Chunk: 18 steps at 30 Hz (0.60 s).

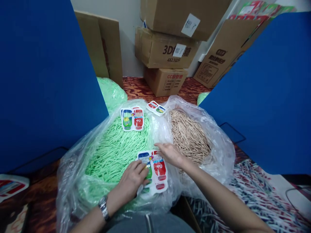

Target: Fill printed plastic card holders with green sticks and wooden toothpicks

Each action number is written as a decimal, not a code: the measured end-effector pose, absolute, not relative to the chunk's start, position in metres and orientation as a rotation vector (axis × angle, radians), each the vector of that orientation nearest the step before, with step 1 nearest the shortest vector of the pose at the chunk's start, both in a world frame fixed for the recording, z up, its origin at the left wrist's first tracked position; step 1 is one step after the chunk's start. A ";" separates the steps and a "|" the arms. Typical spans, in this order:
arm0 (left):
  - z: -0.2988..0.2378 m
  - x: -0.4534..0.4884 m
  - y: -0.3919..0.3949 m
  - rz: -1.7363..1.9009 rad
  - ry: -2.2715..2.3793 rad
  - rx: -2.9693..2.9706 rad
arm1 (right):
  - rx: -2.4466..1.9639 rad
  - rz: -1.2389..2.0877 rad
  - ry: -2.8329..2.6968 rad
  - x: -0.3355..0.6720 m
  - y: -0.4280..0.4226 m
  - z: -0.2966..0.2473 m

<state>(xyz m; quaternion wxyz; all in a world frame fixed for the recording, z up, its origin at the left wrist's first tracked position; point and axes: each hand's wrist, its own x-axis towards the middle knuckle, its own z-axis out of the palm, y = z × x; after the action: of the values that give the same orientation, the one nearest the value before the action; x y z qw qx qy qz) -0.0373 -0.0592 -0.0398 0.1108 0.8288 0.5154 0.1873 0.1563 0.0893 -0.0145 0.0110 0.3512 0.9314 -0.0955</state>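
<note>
My left hand (134, 178), with a metal watch at the wrist, is closed on the left side of a printed candy packet (160, 176). The packet has a red Cola jar on its right half and a green and blue jar partly covered by my fingers. At its top right edge my right hand (171, 154) pinches the packet, one finger stretching left. Under and left of the packet, an open clear bag holds many thin green candy sticks (114, 152). To the right, another open bag holds brown candy sticks (189, 136).
Similar packets (132, 119) lie on the green sticks, and one more packet (156, 108) rests between the bags. Cardboard boxes (167, 48) are stacked behind. Blue panels (43, 81) stand at both sides. A patterned cloth (252, 194) lies at right.
</note>
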 end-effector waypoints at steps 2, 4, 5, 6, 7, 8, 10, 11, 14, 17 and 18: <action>-0.039 -0.038 -0.059 0.689 1.569 2.357 | 1.133 -0.317 2.936 0.158 0.085 -0.006; -0.036 -0.037 -0.057 0.862 1.671 2.185 | 1.204 -0.502 3.032 0.158 0.078 0.009; -0.033 -0.036 -0.055 0.940 1.724 2.059 | 1.252 -0.658 3.075 0.157 0.072 0.017; -0.031 -0.036 -0.053 1.003 1.755 1.922 | 1.288 -0.848 3.090 0.155 0.066 0.025; -0.029 -0.035 -0.051 1.045 1.751 1.788 | 1.297 -1.047 3.070 0.152 0.060 0.032; -0.027 -0.035 -0.049 1.076 1.714 1.667 | 1.285 -1.241 3.029 0.149 0.053 0.038; -0.027 -0.034 -0.045 1.118 1.573 1.463 | 1.189 -1.618 2.919 0.140 0.041 0.043; -0.028 -0.034 -0.043 1.138 1.495 1.373 | 1.144 -1.795 2.863 0.136 0.036 0.044; -0.031 -0.035 -0.037 1.242 1.406 1.138 | 1.053 -2.266 2.678 0.126 0.027 0.038; -0.030 -0.035 -0.031 1.372 1.525 1.051 | 1.049 -2.550 2.554 0.124 0.024 0.030; -0.029 -0.034 -0.029 1.396 1.565 1.044 | 1.086 -2.555 2.551 0.124 0.023 0.027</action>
<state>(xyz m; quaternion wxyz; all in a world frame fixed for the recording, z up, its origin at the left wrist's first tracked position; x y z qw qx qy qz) -0.0338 -0.0288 -0.0290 0.3891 0.4104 0.6155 0.5490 0.1244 0.0232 0.0273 -0.3092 0.2739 0.6434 -0.6445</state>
